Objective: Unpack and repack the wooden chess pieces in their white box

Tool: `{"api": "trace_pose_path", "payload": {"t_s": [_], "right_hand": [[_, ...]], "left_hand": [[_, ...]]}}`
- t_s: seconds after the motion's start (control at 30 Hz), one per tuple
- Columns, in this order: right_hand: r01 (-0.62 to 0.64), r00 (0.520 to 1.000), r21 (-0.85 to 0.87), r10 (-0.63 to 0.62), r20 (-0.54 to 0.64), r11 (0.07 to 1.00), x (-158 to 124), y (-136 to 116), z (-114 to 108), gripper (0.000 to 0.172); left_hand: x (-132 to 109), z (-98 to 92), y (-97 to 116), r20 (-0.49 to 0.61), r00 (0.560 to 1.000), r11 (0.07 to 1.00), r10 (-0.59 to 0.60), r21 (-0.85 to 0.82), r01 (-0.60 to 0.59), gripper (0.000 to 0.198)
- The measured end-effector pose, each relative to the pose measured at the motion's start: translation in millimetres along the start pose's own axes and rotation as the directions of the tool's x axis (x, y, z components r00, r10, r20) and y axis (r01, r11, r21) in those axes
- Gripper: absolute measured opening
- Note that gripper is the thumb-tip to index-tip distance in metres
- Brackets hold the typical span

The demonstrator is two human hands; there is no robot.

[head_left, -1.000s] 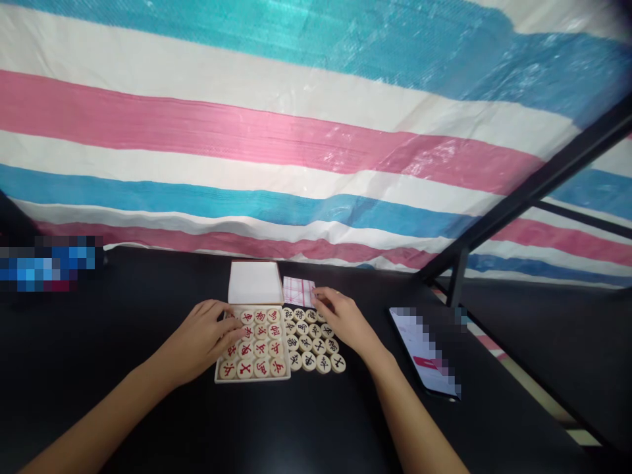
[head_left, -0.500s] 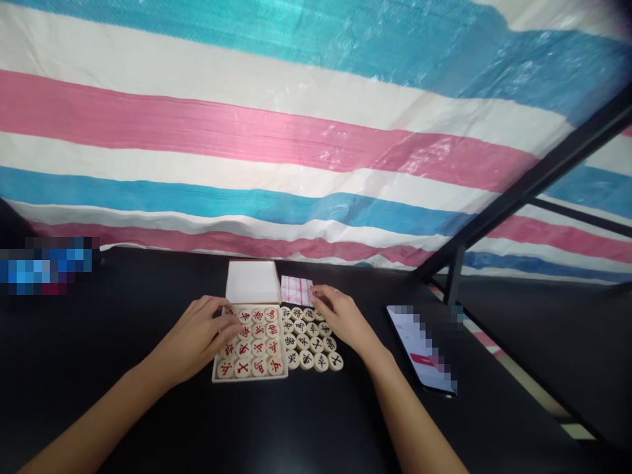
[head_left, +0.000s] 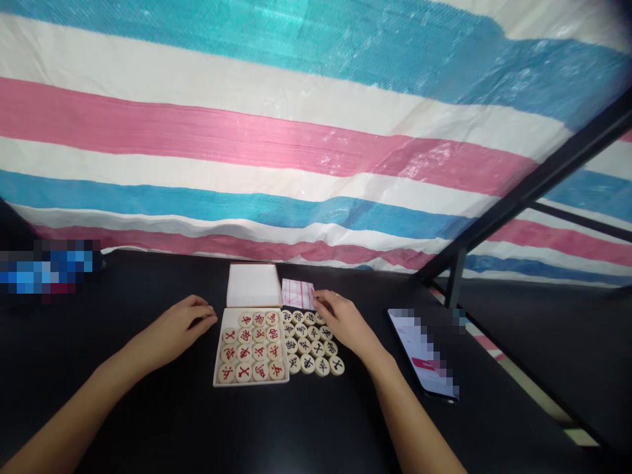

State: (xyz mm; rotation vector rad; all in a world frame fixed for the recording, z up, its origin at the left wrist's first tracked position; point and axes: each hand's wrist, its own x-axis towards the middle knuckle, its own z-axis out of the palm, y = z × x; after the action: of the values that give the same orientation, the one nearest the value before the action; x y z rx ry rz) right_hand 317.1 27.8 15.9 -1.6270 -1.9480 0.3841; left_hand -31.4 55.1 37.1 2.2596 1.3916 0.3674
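A white box tray [head_left: 251,381] holds rows of round xiangqi pieces with red characters [head_left: 259,352]; its top-left corner slot is bare. My left hand [head_left: 180,329] is left of the tray, fingers curled together; the piece from that corner is not visible and seems hidden in them. Beside the tray's right wall, xiangqi pieces with black characters [head_left: 307,345] stand in rows on the table. Behind these rows lies a folded paper board with pink lines [head_left: 297,294]. My right hand [head_left: 343,322] has its fingertips closed at the paper's right edge, partly covering the black pieces' far corner.
The box lid [head_left: 253,285] lies with its white inside up behind the tray. A phone [head_left: 422,355] rests on the black table [head_left: 197,421] at right. A blurred blue item [head_left: 47,271] sits far left. Striped sheeting [head_left: 247,145] and a black metal frame [head_left: 518,191] stand behind.
My left hand has moved left, off the tray, and the red piece in the top-left corner is gone from its slot. My right hand stays at the paper's edge.
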Motion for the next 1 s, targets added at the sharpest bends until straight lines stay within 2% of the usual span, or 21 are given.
{"api": "trace_pose_path", "payload": {"t_s": [0.37, 0.57, 0.8, 1.0], "right_hand": [[0.021, 0.999, -0.072, -0.024, -0.04, 0.997, 1.8, 5.3, 2.7, 0.023], [0.011, 0.999, -0.065, -0.014, -0.042, 0.998, 1.2, 2.8, 0.9, 0.021], [0.021, 0.999, -0.057, -0.024, -0.045, 0.998, 0.9, -1.2, 0.1, 0.019], [0.04, 0.998, -0.042, -0.042, -0.056, 0.998, 0.2, -2.2, -0.3, 0.019]], "left_hand": [[-0.7, -1.6, 12.5, 0.034, 0.997, 0.993, 0.066, -0.096, -0.062, 0.033], [-0.8, -0.1, 12.1, 0.008, 0.999, 0.997, 0.045, 0.063, -0.045, 0.034], [-7.7, 8.5, 38.0, 0.083, 0.996, 0.97, -0.033, 0.243, 0.011, 0.044], [-6.5, 23.6, 41.5, 0.116, 0.992, 0.979, -0.055, 0.202, 0.031, 0.036]]}}
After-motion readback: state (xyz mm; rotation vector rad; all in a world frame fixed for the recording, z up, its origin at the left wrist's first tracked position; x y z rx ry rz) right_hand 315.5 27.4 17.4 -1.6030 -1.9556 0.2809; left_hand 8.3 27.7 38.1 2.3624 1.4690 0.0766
